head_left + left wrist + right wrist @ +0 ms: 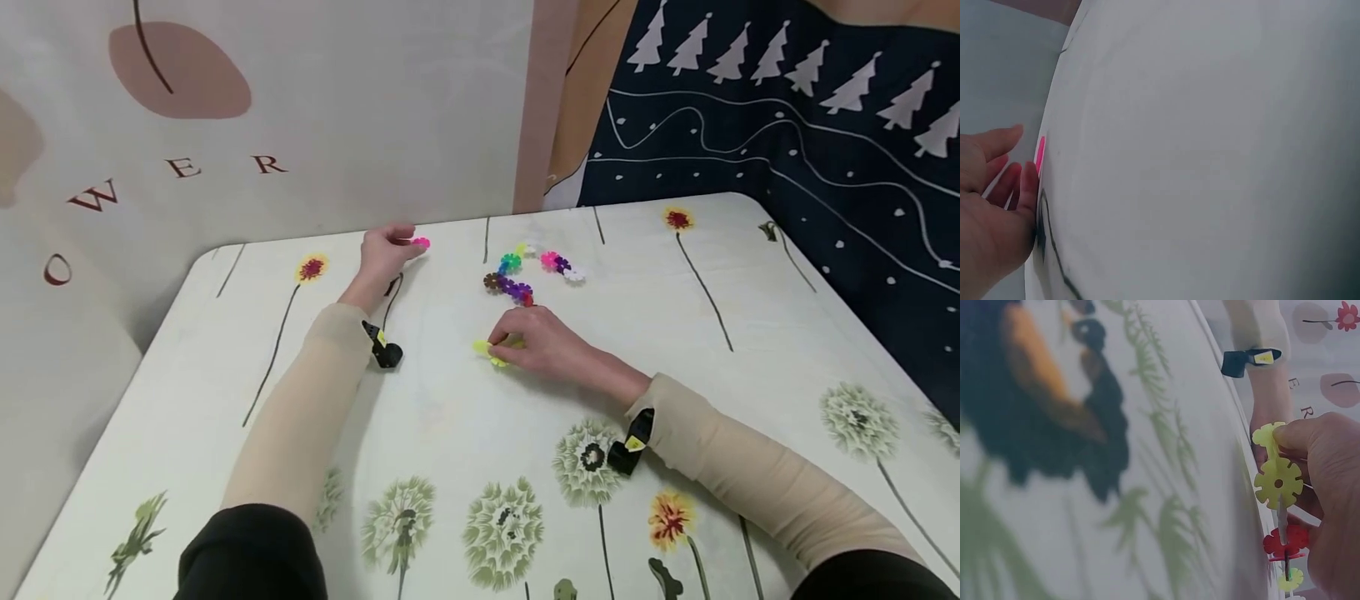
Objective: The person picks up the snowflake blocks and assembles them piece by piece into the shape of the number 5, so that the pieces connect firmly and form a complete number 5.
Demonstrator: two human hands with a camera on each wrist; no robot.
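My right hand [551, 346] pinches a yellow snowflake-shaped plastic disc [1266, 439] between thumb and fingers. It hooks into another yellow disc [1269, 481], with a red disc [1288, 539] further along, partly beside the hand. Beyond the hand, a curved chain of multicoloured snowflake discs [511, 264] lies on the table; how it joins the held discs is hidden by the hand. At the table's far edge, my left hand [382, 258] is beside a pink disc [1040, 153]. Its thumb and fingers stand apart, and whether a fingertip touches the disc I cannot tell.
A white table with a flower-printed cover [435, 400] spreads under both arms. Its far edge meets a light printed curtain [375, 125], with a dark tree-patterned cloth [750, 150] at the right. Pink, purple and white discs [562, 265] lie at the chain's right side.
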